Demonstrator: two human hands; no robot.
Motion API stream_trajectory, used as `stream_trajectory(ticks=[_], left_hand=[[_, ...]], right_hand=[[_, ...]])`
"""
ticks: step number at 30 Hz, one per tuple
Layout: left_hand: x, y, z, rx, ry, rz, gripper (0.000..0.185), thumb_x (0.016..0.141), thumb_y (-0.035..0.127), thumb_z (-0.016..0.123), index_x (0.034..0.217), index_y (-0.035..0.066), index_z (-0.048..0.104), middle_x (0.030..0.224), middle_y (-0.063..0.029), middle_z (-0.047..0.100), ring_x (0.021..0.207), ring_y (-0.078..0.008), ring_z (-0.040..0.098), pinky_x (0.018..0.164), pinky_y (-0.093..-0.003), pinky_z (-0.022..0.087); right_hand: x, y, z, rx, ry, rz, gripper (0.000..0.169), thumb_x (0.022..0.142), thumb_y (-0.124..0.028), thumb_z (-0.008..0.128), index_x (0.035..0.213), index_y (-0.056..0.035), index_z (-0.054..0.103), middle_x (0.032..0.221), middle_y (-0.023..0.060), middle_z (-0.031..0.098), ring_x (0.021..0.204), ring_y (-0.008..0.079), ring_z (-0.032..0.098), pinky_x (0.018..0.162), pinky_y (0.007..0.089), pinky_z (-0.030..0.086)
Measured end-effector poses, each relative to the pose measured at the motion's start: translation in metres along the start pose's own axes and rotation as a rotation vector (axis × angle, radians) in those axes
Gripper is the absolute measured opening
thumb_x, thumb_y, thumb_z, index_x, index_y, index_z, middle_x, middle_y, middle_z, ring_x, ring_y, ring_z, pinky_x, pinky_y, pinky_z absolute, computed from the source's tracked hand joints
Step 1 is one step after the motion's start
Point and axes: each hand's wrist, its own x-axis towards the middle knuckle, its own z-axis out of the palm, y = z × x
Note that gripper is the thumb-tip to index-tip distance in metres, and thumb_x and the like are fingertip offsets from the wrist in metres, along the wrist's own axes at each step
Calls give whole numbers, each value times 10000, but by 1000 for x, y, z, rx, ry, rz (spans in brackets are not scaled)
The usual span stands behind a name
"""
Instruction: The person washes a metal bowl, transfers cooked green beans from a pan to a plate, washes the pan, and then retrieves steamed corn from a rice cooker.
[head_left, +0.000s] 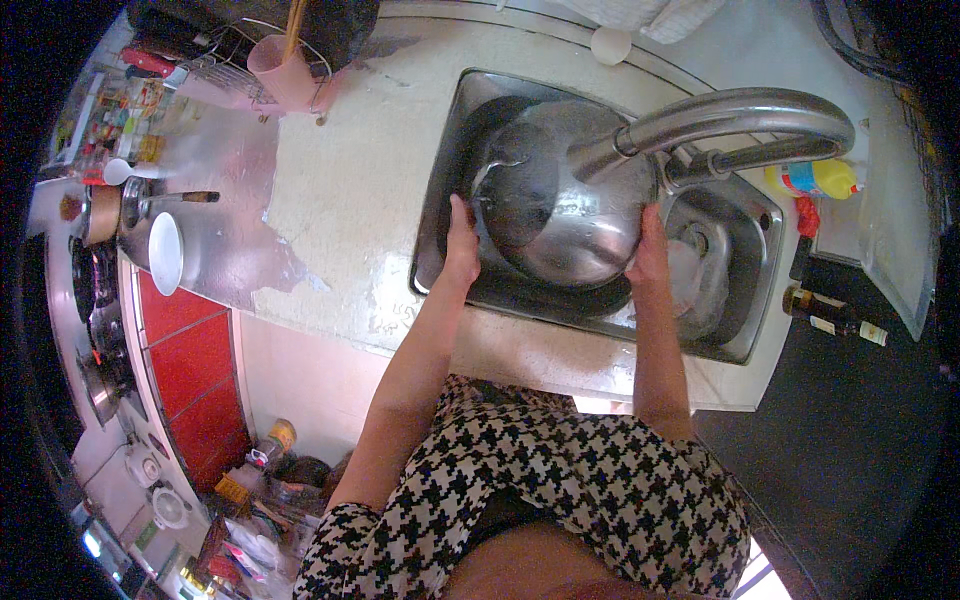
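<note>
I hold a large round stainless steel vessel (592, 232) inside the bigger basin of a double metal sink (431, 247). My left hand (463, 247) is at its left side, with the thumb along the rim. At the lower right side, my right hand (649, 251) grips it, its fingers partly hidden. The metal is wet and shiny, with a dark round area on the left. Just above it hangs the spout of a curved metal faucet (720, 120), which covers part of the vessel. I cannot tell whether water is running.
Translucent pale items (694, 277) lie in the smaller basin. A yellow bottle (817, 180) and a dark glass bottle (832, 315) are at the right. On the left are a wire rack with a pink cup (281, 71), a white bowl (166, 253) and a small long-handled pan (139, 201).
</note>
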Motion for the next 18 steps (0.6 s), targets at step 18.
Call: stream_trajectory(ticks=[18], left_hand=[[-44, 77, 38, -300, 82, -26, 471, 950, 390, 323, 1237, 33, 430, 1238, -103, 488, 1118, -248, 476, 949, -400, 379]], right_hand=[[34, 111, -101, -825, 457, 193, 644, 872, -556, 358, 1148, 10, 491, 968, 184, 596, 895, 317, 568, 838, 416, 414]])
